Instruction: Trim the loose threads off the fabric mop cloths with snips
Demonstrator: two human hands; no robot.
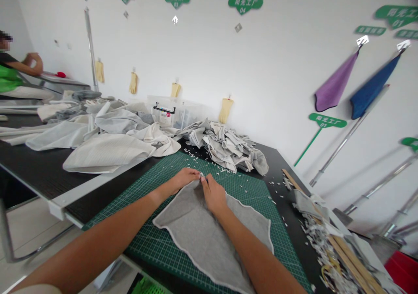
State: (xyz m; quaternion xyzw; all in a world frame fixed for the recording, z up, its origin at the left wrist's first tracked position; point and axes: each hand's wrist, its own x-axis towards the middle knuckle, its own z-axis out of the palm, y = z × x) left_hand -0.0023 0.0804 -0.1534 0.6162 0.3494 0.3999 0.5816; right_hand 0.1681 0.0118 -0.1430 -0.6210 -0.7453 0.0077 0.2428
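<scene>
My left hand [183, 178] and my right hand [213, 194] meet at the top corner of a grey cloth with a white edge [204, 237], and both pinch it. A small silvery item [203, 176] shows between my fingertips, too small to identify. The cloth lies flat on a green cutting mat [240, 189] printed with a grid. Small white scraps [218, 165] are scattered along the mat's far edge. My forearms rest across the mat and hide part of the cloth.
Heaps of grey and off-white fabric [225, 146] lie on the black table [287, 198] beyond the mat. Shredded trimmings and wooden strips [336, 246] are on the right. A red bin [403, 272] stands low at right. A co-worker [16, 68] sits at far left.
</scene>
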